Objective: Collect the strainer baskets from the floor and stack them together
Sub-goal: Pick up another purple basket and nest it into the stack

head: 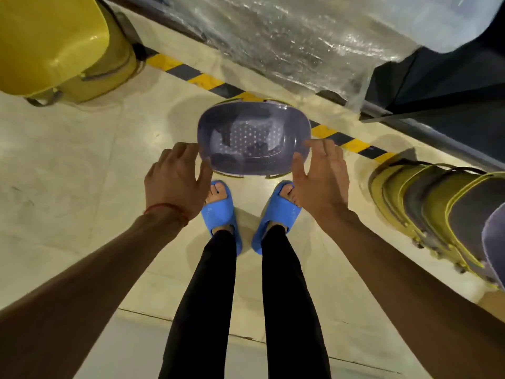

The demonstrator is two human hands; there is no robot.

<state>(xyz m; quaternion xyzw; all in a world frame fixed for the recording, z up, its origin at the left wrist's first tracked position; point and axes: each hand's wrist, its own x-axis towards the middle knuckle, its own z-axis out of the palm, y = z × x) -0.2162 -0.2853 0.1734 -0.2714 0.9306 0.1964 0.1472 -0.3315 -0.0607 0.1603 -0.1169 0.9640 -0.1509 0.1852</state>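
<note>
basket: purple strainer basket (252, 138), floor, 12 o'clock of feet
left hand (175, 179): fingers spread, at rim, no grip
right hand (319, 176): same

Grey strainer basket (252, 138) on pale floor (82, 165), between left hand (175, 181) and right hand (319, 181), fingers spread. Nested baskets (437, 212) lying at right.

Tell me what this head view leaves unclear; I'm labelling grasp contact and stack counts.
- Whether the left hand and right hand touch the purple strainer basket: open fingers overlap its rim.
- Stacked baskets at right: cut off by the frame edge, count unknown.
- Yellow tub: cropped at top left.
- Goods under plastic wrap: glare hides them.
</note>
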